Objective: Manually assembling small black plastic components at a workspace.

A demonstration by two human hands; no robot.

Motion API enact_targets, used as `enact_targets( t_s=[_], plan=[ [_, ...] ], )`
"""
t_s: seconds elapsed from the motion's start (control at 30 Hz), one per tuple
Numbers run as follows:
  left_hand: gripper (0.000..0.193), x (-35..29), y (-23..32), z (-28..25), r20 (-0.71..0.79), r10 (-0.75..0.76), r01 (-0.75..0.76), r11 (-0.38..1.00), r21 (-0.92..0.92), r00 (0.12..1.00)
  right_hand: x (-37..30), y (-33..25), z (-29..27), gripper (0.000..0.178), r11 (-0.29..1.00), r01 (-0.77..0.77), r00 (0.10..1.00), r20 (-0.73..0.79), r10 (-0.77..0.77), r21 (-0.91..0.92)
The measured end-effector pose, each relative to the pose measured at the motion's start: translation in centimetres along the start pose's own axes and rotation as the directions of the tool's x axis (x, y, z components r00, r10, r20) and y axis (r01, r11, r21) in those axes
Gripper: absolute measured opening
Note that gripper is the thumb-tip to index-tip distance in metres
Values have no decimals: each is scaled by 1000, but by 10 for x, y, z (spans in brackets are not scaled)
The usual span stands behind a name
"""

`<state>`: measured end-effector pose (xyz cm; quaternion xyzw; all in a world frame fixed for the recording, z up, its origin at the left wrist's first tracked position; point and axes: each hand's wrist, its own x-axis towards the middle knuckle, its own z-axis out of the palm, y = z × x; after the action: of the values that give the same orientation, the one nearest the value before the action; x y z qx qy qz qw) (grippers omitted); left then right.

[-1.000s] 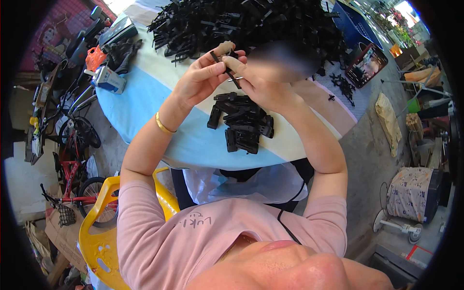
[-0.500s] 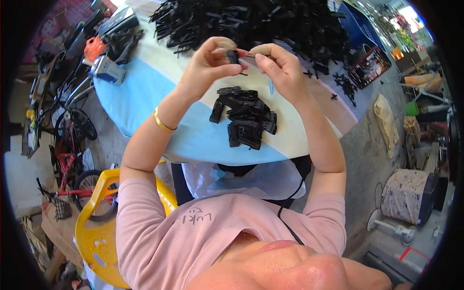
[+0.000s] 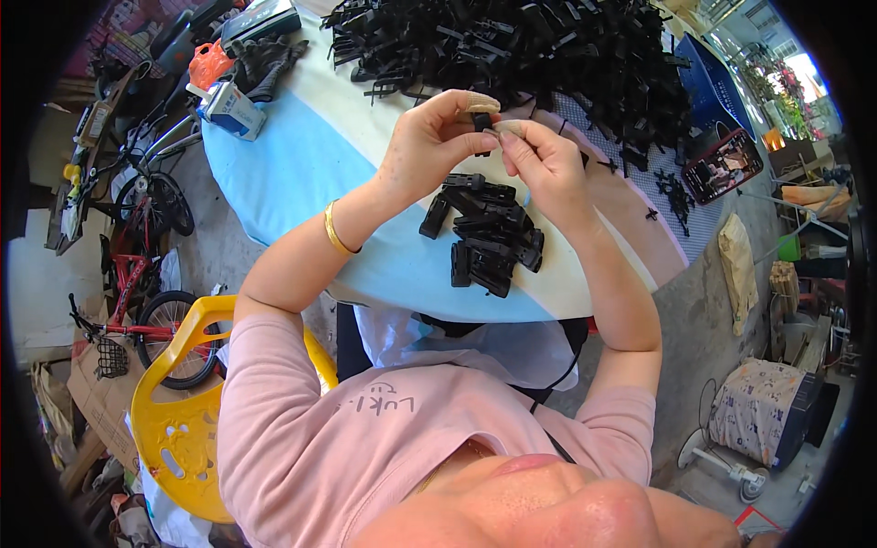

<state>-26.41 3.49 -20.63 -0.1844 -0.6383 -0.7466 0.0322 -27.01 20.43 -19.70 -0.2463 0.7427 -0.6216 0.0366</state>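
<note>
My left hand (image 3: 429, 146) pinches a small black plastic part (image 3: 481, 121) between thumb and index finger. Against it, the fingertips of my right hand (image 3: 546, 169) are pressed together, meeting the left thumb; whatever they hold is too small to make out. Both index fingers have a pale wrapping near the tip. Just below the hands, a small pile of black plastic parts (image 3: 489, 224) lies on the striped tablecloth (image 3: 301, 183). Beyond the hands spreads a large heap of similar black pieces (image 3: 512, 50).
A phone (image 3: 722, 166) leans at the table's right edge, near small black cross-shaped bits (image 3: 674, 196) and a blue crate (image 3: 713, 87). At the left are a white-and-blue box (image 3: 232, 111) and dark gloves (image 3: 265, 68). A yellow chair (image 3: 183, 429) stands at my left.
My hands have come closer together, the right fingertips now touching the left thumb. A thin piece seen between the right fingers is now hidden. The whole view has shifted slightly.
</note>
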Motion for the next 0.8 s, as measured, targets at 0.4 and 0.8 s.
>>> enact_targets(
  t_s=[0.4, 0.8],
  plan=[
    [28, -3, 5, 0, -53, -26, 34, 987, 158, 998, -7, -7, 7, 15, 932, 151, 981, -68, -183, -330],
    [28, -3, 1, 4, -28, 314, -261, 835, 485, 949, -2, -4, -3, 19, 994, -103, 994, 29, 104, -38]
  ],
)
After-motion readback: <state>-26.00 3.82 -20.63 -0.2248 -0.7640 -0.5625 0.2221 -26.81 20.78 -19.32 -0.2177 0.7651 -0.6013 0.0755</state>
